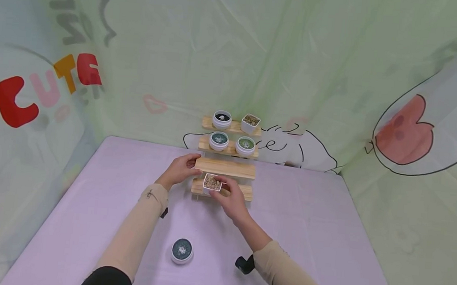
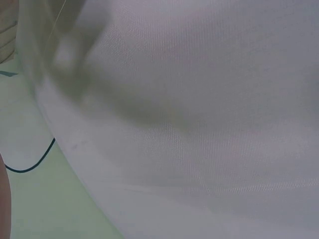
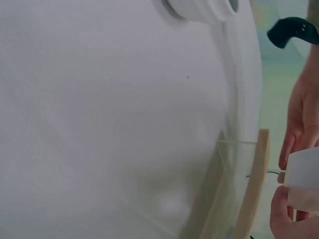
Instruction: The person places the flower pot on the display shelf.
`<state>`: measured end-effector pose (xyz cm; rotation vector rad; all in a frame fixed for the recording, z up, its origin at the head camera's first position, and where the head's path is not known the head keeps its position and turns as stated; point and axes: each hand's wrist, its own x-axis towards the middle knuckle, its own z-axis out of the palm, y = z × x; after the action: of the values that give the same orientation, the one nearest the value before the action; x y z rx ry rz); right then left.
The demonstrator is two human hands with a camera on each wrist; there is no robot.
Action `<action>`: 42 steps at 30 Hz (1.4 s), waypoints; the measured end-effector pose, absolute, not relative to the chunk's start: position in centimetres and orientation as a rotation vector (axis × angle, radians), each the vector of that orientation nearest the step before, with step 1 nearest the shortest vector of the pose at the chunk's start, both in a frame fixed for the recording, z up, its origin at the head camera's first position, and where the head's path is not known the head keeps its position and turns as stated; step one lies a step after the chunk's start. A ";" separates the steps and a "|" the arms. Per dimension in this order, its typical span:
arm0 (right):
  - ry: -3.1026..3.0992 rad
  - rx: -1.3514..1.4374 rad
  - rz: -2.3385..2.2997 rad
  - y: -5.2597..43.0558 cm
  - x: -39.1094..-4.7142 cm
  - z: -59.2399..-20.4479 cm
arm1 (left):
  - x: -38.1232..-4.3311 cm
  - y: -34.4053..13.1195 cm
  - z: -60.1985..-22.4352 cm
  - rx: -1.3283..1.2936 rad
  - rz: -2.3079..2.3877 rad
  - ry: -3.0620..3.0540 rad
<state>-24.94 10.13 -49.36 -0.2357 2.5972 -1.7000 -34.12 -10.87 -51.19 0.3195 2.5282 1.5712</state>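
Observation:
My right hand [image 1: 232, 200] pinches a small square white pot [image 1: 206, 190] with brown granules inside, at the lowest plank [image 1: 244, 192] of a tiered wooden stand. Seen from the right wrist, the pot's plain white side [image 3: 304, 174] shows between the fingertips. My left hand [image 1: 179, 170] grips the left end of the bare plank [image 1: 226, 168] just above, its thumb at the front edge and fingers toward the back. Mostly tablecloth [image 2: 199, 99] fills the left wrist view.
Two round white pots [image 1: 219, 146] sit on the second plank from the top. The top plank bears a round pot [image 1: 222, 125] and a square pot [image 1: 249, 128]. Another round pot [image 1: 181, 260] stands on the lilac tablecloth [image 1: 305, 238] nearer me. Printed curtains [image 1: 236, 49] enclose the table.

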 end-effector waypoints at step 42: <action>2.605 -0.200 -1.791 9.3 -31.2 -47.3 | -34.1 -10.7 -51.1 0.314 1.613 2.501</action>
<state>-31.16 9.31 -47.32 -0.2000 2.6052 -1.7913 -34.10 -10.72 -51.05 0.3144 2.5010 1.6129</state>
